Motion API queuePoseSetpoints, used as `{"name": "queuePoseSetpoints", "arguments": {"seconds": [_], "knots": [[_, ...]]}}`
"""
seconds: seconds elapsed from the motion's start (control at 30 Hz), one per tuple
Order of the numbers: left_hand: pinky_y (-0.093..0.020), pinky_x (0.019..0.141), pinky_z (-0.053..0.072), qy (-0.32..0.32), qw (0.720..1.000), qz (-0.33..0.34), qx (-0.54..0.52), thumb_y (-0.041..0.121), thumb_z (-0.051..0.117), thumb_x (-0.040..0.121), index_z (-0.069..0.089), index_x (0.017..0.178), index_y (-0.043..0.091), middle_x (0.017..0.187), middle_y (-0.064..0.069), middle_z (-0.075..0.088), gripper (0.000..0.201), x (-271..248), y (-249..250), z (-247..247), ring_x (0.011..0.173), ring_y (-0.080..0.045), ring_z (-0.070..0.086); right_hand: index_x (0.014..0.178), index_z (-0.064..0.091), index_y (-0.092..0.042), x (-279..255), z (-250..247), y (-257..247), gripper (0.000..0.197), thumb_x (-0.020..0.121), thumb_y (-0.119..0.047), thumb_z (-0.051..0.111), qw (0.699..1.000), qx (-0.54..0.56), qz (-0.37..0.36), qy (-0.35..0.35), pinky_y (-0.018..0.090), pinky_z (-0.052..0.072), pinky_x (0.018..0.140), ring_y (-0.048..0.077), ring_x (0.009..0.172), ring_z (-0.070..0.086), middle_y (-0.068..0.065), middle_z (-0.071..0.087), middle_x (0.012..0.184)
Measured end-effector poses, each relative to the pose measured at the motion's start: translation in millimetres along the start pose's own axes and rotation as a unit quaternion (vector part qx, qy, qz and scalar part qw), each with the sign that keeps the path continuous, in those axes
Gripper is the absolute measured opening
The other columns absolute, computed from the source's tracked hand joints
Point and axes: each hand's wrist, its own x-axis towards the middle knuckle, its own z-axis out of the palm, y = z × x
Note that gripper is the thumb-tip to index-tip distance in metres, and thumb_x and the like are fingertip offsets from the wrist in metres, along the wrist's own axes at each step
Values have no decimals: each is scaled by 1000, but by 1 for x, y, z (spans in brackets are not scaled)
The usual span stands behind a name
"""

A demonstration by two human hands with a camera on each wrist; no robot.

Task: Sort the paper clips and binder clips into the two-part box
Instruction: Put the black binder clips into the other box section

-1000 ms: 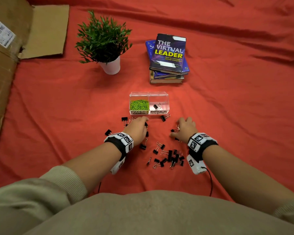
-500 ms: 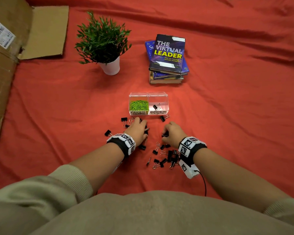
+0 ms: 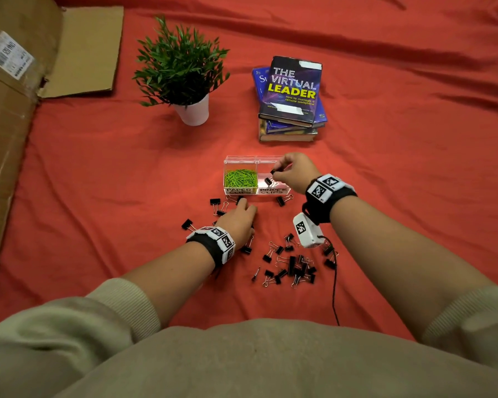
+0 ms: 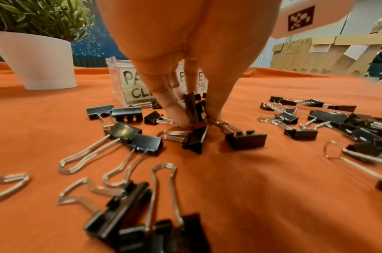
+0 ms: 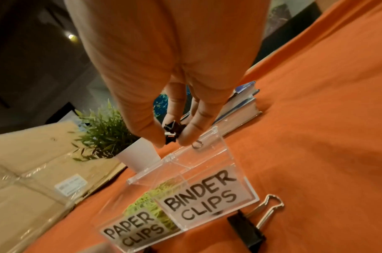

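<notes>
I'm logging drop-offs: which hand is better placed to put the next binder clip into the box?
Right. The right hand pinches a black binder clip directly above the clear two-part box's binder side, while the left hand is only pinching one on the red cloth.

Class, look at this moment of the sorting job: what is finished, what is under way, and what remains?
Done: the green paper clips fill the PAPER CLIPS half of the clear box, and one binder clip lies in the BINDER CLIPS half. Under way: the right hand pinches a binder clip above that half, while the left hand pinches another on the cloth. Left: the scattered binder clips.
</notes>
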Motion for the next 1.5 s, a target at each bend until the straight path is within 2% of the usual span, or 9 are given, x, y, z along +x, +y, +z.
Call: {"name": "queuePoseSetpoints", "arguments": {"seconds": [0.2,0.3,0.43,0.7,0.87,1.07,1.23,1.4,1.5], "knots": [[-45,82,51,-14,997,-21,-66,21,67,84,48,109,5,119,-13,43,36,3,-6,-1,95,-35,59,93,67,-11,-18,3,8,12,83,-13,61,983,-154,-86,56,27,45,74,18,84,57,6,60,99],[-38,90,47,-17,997,-4,-80,20,70,81,54,106,5,116,-12,51,33,4,-7,-4,106,-31,56,101,66,-6,-35,21,25,20,87,-5,52,959,-265,-93,-32,29,49,84,24,97,61,9,59,114],[-33,90,45,-1,996,12,-94,21,68,83,59,104,9,113,-8,55,26,7,-3,-14,105,-26,56,132,45,-2,-48,45,55,53,81,9,52,927,-352,-79,-103,40,46,100,31,122,48,12,34,144],[-28,81,45,120,967,26,-222,19,73,80,63,97,10,102,-7,63,22,37,32,-71,93,-21,58,108,53,-2,-62,45,79,25,83,-4,52,948,-307,-72,-49,39,45,86,31,102,51,14,48,111],[-28,79,41,138,965,-3,-222,17,71,81,62,97,7,105,-12,60,21,69,39,-83,95,-25,57,103,62,-9,-57,28,65,26,78,-16,65,992,-114,-39,38,25,42,80,16,87,52,4,54,99],[-30,87,43,109,976,-8,-187,15,68,84,61,109,8,116,-12,59,27,82,31,-74,105,-26,57,100,61,-12,-22,5,33,27,74,-11,69,992,55,-5,113,31,50,74,14,73,55,9,65,88],[-28,85,45,145,971,15,-191,8,60,86,64,103,10,110,-8,59,18,60,19,-66,98,-22,59,107,61,-9,-2,4,20,28,79,-5,63,993,47,-17,109,40,54,81,16,77,58,14,67,98],[-29,81,46,33,991,24,-127,15,59,84,63,100,16,104,-4,58,16,16,2,-46,96,-21,59,105,63,-10,-5,8,20,25,80,-7,62,995,-43,-51,75,35,51,80,18,82,59,8,63,103],[-31,81,48,-30,999,25,-35,32,65,81,58,109,23,112,0,53,31,-9,-7,-28,104,-19,57,97,63,-17,-23,10,26,16,82,-12,62,989,-122,-74,47,30,49,79,17,81,57,1,55,97]]}}
